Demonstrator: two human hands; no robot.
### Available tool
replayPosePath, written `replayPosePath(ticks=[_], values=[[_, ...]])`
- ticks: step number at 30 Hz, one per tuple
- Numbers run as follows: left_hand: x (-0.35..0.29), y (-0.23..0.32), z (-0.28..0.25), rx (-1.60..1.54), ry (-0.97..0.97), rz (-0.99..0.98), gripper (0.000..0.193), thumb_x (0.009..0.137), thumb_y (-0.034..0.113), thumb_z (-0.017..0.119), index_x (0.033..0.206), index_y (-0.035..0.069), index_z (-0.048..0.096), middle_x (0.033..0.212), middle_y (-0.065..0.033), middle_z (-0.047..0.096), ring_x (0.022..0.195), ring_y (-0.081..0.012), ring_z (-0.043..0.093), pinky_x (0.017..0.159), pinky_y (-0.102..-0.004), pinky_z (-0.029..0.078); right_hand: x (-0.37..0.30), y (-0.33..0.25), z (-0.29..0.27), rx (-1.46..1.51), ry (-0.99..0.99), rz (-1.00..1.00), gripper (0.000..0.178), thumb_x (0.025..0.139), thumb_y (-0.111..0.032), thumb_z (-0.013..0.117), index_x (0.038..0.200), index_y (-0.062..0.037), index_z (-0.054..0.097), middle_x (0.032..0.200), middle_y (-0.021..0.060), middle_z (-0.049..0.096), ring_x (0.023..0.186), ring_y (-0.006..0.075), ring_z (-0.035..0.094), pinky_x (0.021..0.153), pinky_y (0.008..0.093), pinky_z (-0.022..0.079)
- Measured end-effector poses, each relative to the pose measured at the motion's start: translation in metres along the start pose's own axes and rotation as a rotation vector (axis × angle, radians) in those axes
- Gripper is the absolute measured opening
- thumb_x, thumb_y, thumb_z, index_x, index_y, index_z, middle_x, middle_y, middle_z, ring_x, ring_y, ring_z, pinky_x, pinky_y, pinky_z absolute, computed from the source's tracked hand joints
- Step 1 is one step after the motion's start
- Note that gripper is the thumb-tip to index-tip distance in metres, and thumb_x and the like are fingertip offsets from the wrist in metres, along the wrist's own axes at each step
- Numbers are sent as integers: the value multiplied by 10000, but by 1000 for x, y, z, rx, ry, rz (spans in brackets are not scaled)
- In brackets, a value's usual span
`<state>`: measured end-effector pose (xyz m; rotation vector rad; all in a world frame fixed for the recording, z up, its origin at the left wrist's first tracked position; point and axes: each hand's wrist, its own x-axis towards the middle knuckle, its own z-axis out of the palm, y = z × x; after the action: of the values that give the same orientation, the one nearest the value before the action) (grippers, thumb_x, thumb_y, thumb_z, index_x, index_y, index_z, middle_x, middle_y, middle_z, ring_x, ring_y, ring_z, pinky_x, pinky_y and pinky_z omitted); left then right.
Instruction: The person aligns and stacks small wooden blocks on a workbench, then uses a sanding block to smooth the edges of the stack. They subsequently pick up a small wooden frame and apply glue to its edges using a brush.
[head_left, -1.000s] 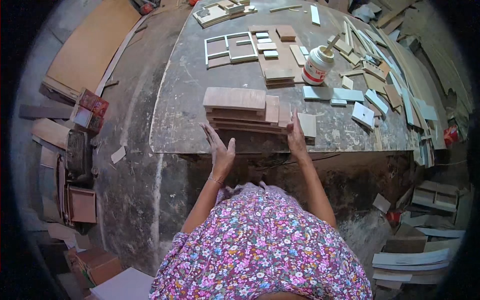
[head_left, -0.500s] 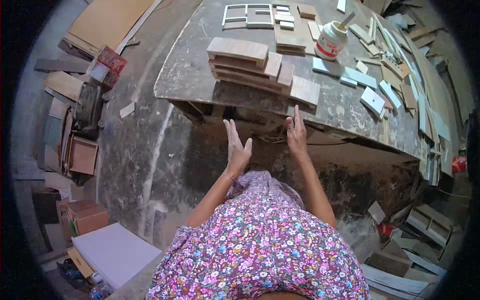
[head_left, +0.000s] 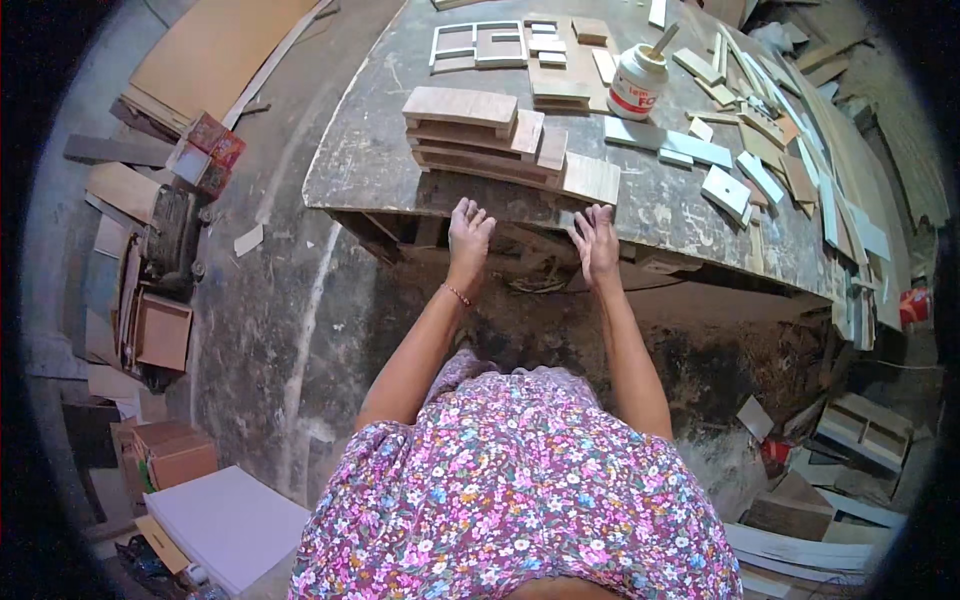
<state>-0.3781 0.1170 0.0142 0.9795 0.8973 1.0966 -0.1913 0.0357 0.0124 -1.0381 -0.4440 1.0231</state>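
My left hand (head_left: pixel 469 241) is at the table's near edge, just in front of a stepped stack of pale wooden pieces (head_left: pixel 462 104). Its fingers are bent forward and slightly apart, with nothing in them. At the same edge, below the low right end of the stack, my right hand (head_left: pixel 598 243) is held with loosely curled, parted fingers and is empty too. The stack lies lengthwise near the front of the worn dark table (head_left: pixel 350 150), its layers stepping down to the right. Whether the fingertips touch the table edge, I cannot tell.
Behind the stack are a white-painted frame (head_left: pixel 478 46) and a flat board (head_left: pixel 560 88). A white glue jar (head_left: pixel 638 82) with a stick in it stands to their right. White strips (head_left: pixel 668 141) and offcuts cover the table's right. Cartons (head_left: pixel 172 455) and a white panel (head_left: pixel 228 528) lie lower left.
Both hands have moved forward to the table edge, and their outstretched fingers have curled. My view has shifted slightly; the wooden stack looks unmoved on the table.
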Motion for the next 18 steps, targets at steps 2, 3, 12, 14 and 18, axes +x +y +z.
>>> replayPosePath(ticks=[2, 3, 12, 14, 18], values=[[12, 5, 5, -44, -13, -8, 680, 821, 33, 556, 1345, -40, 130, 1367, -194, 242, 1178, -254, 393, 905, -296, 419, 2, -1, 6, 34, -3, -5, 932, 822, -573, 411, 1340, 78, -9, 1424, 223, 25, 1302, 354, 161, 1040, 444, 235], [25, -8, -3, -25, -57, 22, 711, 815, 36, 559, 1348, -52, 96, 1362, -216, 233, 1136, -245, 421, 885, -301, 435, 2, -2, 14, 48, 11, -3, 928, 823, -572, 404, 1338, 84, -3, 1424, 219, 20, 1305, 345, 160, 1047, 437, 229], [60, 7, 12, 113, -53, -85, 461, 757, -72, 507, 1165, -78, 292, 790, -49, 411, 543, -67, 393, 426, -211, 323, 22, -1, 22, 164, 36, -48, 911, 832, -537, 425, 1341, 50, -49, 1414, 216, -30, 1314, 365, 85, 1059, 476, 177], [59, 4, 13, 54, -34, -94, 398, 752, -79, 502, 1105, -55, 320, 759, -32, 400, 551, -63, 394, 427, -207, 325, 30, 0, 20, 180, 14, -64, 919, 826, -539, 443, 1351, 26, -56, 1427, 195, -51, 1316, 366, 79, 1055, 471, 183], [58, 11, 13, -88, -109, -59, 432, 751, -81, 487, 1139, -39, 304, 734, -39, 430, 517, -62, 376, 402, -201, 301, 39, 2, 20, 198, 41, -64, 958, 812, -553, 465, 1356, -3, -98, 1439, 160, -100, 1317, 364, 77, 1048, 475, 190]])
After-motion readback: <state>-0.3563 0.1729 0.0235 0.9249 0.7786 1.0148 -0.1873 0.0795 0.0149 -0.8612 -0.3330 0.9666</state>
